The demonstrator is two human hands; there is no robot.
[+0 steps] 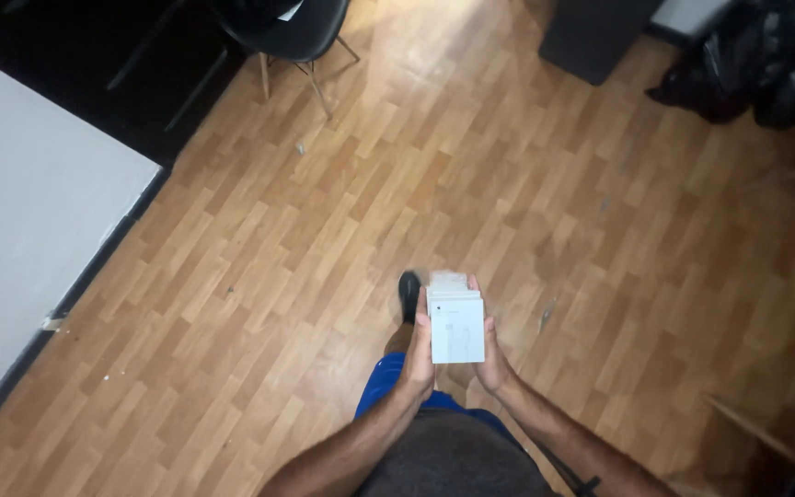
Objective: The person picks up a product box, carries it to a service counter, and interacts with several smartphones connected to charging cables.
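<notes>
A: Status of the hands?
B: A stack of small white boxes (456, 324) is held in front of the body, clamped between the left hand (419, 354) and the right hand (492, 361), fingers closed along both long sides. Carried above the wooden floor (342, 239); a black shoe (409, 294) is seen just left of it.
A: Step?
B: Judged as transport, mid-walk. No set-down surface is reached; the white counter (29, 230) lies well apart, far left.
A: Next move needs?
B: Grip to be kept even so the stack is not sheared; black chair (292, 32) ahead to be avoided.
</notes>
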